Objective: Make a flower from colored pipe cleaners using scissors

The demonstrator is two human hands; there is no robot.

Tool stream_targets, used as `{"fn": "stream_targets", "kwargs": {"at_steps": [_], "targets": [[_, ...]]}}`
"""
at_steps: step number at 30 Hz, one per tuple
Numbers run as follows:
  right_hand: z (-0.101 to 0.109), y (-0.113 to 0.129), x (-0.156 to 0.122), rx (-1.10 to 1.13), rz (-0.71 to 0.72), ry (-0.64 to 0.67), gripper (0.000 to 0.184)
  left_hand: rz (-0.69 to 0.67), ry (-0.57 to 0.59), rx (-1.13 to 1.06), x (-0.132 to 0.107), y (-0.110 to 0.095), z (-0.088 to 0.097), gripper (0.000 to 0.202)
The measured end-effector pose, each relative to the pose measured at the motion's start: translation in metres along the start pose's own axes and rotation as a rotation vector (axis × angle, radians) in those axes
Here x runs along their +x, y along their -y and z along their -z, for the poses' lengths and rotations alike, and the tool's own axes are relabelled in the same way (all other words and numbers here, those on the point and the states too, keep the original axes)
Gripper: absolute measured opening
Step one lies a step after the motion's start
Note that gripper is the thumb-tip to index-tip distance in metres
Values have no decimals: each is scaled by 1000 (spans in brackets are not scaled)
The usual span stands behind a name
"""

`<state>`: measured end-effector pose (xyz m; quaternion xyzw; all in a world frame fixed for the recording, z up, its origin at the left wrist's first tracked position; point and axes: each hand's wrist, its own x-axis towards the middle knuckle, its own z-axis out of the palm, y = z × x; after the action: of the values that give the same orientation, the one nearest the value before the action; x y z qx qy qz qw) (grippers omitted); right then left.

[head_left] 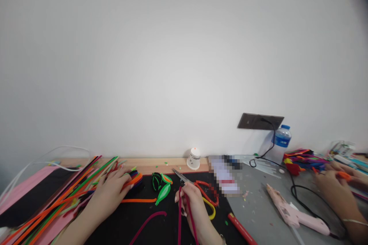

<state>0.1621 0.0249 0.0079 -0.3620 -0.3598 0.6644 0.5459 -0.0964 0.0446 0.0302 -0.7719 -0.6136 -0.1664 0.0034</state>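
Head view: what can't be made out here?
All in the head view:
Whatever lies under the left hand: hidden by its palm and fingers.
Magenta strands in the right hand: lower ends cut off by the bottom edge.
Red stick: near end, same edge.
Flat item: pixelated.
White cup: print too small.

The pale wooden tabletop carries a flat black mat strewn with fuzzy orange and magenta pipe cleaners, and a white paper cup; a pale-pink plastic glue gun lies on the adjoining grey surface.
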Motion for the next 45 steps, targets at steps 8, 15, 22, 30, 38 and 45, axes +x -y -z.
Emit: {"fn": "stream_targets", "kwargs": {"at_steps": [8, 15, 22, 30, 38, 45], "targets": [[-1, -1, 0, 27, -14, 1, 23, -3, -10, 31, 0, -5, 0, 19], [-2, 0, 0, 5, -15, -9, 23, 23, -1, 34, 0, -6, -4, 18], [0, -2, 0, 20, -21, -2, 22, 90, -69, 0, 1, 0, -11, 25], [-12, 3, -6, 57, -8, 39, 26, 57, -146, -558, -12, -57, 10, 26], [-21, 0, -15, -112, 68, 117, 26, 129, 296, -1251, -31, -133, -29, 65], [5, 36, -11, -1158, 405, -226, 5, 320, 231, -1440, -29, -125, -45, 52]]}}
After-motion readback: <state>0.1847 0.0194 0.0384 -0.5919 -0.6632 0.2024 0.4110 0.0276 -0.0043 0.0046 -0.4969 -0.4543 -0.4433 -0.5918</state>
